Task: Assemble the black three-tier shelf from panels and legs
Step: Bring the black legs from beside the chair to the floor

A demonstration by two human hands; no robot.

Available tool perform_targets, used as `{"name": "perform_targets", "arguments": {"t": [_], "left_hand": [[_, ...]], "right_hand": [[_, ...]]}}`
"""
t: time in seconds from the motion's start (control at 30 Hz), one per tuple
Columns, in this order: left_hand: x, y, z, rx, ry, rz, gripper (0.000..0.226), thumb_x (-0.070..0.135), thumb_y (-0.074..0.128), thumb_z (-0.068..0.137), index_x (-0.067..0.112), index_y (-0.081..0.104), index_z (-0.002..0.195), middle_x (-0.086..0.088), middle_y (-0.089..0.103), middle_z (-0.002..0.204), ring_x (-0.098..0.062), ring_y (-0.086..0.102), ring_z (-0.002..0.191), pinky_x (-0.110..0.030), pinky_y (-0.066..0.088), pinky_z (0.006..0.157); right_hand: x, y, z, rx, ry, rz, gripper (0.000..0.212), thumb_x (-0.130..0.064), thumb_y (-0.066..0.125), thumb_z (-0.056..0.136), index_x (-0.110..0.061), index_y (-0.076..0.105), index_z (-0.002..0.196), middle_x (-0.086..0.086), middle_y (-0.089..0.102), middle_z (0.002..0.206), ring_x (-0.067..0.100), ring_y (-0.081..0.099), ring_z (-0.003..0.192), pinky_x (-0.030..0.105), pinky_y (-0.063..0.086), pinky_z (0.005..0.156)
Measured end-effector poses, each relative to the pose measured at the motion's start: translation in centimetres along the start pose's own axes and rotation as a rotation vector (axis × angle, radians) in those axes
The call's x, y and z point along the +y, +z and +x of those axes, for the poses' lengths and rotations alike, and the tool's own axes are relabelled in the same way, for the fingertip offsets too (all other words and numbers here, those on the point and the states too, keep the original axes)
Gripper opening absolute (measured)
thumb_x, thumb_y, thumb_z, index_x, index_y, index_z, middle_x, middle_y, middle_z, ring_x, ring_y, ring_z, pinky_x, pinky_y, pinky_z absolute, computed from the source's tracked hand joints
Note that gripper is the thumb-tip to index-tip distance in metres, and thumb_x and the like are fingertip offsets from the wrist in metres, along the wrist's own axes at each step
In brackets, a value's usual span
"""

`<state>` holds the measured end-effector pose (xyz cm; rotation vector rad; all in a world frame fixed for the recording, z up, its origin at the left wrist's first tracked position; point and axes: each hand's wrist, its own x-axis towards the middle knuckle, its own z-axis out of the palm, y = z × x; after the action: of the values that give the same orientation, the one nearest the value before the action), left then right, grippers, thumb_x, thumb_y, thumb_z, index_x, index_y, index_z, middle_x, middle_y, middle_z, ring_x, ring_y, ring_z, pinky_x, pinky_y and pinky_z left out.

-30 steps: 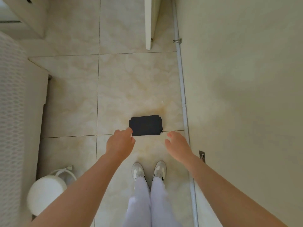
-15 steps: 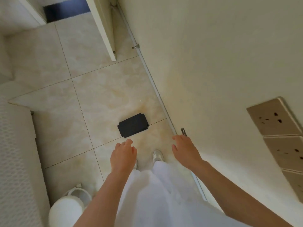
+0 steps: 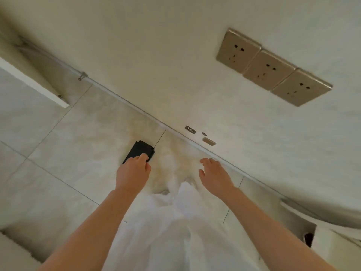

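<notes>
Panel (image 3: 139,151) lies flat on the floor (image 3: 78,153) left of frame centre, near the wall (image 3: 175,55); your left hand (image 3: 134,171) and right hand (image 3: 214,173) hover loose, empty. Crouch and take its opposite edges

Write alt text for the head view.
Left hand hovers over the near end of a black panel lying flat on the tiled floor; contact is unclear. Right hand is open beside it, near a wall with three sockets.
</notes>
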<state>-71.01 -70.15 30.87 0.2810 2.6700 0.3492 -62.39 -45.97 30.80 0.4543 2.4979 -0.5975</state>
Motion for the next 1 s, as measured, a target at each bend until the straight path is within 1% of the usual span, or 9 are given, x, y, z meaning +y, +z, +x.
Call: {"name": "perform_targets", "arguments": {"t": [0.1,0.17,0.3,0.43,0.5,0.6,0.7,0.83,1.0], "left_hand": [[1.7,0.0,-0.6,-0.055,0.109,0.063,0.024,0.021,0.043,0.105,0.014,0.062,0.116,-0.001,0.067,0.088,-0.020,0.060,0.079,-0.039,0.057,0.069],[3.1,0.3,-1.1,-0.088,0.176,0.096,0.024,0.022,0.043,0.105,0.015,0.063,0.117,-0.001,0.068,0.089,-0.019,0.060,0.080,-0.038,0.057,0.069],[6.4,1.8,-2.3,-0.155,0.297,0.139,0.023,0.024,0.042,0.104,0.018,0.062,0.116,0.001,0.067,0.086,-0.016,0.061,0.073,-0.035,0.055,0.065],[10.4,4.1,-4.3,-0.211,0.419,0.175,0.022,0.027,0.043,0.105,0.019,0.060,0.117,0.004,0.069,0.091,-0.015,0.064,0.076,-0.031,0.054,0.065],[12.6,5.6,-6.1,-0.239,0.495,0.198,0.022,0.027,0.043,0.105,0.019,0.061,0.116,0.003,0.068,0.090,-0.016,0.063,0.077,-0.033,0.054,0.067],[16.0,8.3,-9.8,-0.281,0.623,0.263,0.023,0.027,0.043,0.105,0.020,0.061,0.117,0.003,0.067,0.089,-0.017,0.063,0.081,-0.035,0.055,0.071],[19.7,11.3,-14.1,-0.314,0.731,0.342,0.024,0.027,0.041,0.105,0.021,0.060,0.118,0.003,0.067,0.091,-0.019,0.063,0.084,-0.036,0.055,0.074],[24.6,15.8,-20.9,-0.338,0.841,0.403,0.025,0.027,0.040,0.104,0.022,0.061,0.116,0.004,0.067,0.090,-0.019,0.062,0.085,-0.034,0.053,0.072],[30.1,21.8,-29.7,-0.397,1.013,0.451,0.027,0.028,0.039,0.104,0.024,0.057,0.125,0.005,0.068,0.095,-0.018,0.062,0.089,-0.030,0.048,0.070]], "right_hand": [[1.6,1.4,-3.4,0.091,0.098,0.084,0.036,-0.024,0.041,0.103,-0.013,0.045,0.137,0.006,0.057,0.127,0.024,0.048,0.118,0.035,0.045,0.095],[2.8,2.2,-5.8,0.141,0.165,0.133,0.036,-0.023,0.042,0.102,-0.013,0.046,0.137,0.006,0.058,0.125,0.024,0.050,0.117,0.034,0.045,0.095],[5.9,4.1,-10.8,0.205,0.299,0.231,0.036,-0.024,0.042,0.103,-0.014,0.046,0.137,0.005,0.059,0.123,0.023,0.051,0.115,0.033,0.046,0.094],[8.9,6.3,-16.0,0.262,0.432,0.325,0.036,-0.025,0.043,0.102,-0.015,0.047,0.137,0.003,0.059,0.122,0.022,0.051,0.115,0.033,0.047,0.093],[10.6,7.3,-18.9,0.290,0.499,0.360,0.036,-0.025,0.042,0.102,-0.015,0.046,0.137,0.003,0.059,0.123,0.022,0.051,0.115,0.034,0.047,0.093],[13.4,9.1,-23.8,0.314,0.587,0.394,0.037,-0.024,0.040,0.103,-0.014,0.044,0.139,0.004,0.058,0.125,0.022,0.052,0.114,0.034,0.048,0.093],[16.3,11.0,-29.2,0.336,0.666,0.412,0.038,-0.025,0.039,0.104,-0.014,0.043,0.140,0.004,0.058,0.126,0.021,0.053,0.114,0.031,0.049,0.093],[20.4,14.1,-36.4,0.372,0.768,0.473,0.037,-0.027,0.038,0.104,-0.015,0.043,0.140,0.003,0.057,0.127,0.020,0.053,0.115,0.026,0.048,0.089],[25.7,17.4,-44.3,0.471,0.920,0.606,0.036,-0.025,0.040,0.103,-0.015,0.046,0.138,0.003,0.058,0.126,0.019,0.054,0.115,0.028,0.047,0.089]]}}
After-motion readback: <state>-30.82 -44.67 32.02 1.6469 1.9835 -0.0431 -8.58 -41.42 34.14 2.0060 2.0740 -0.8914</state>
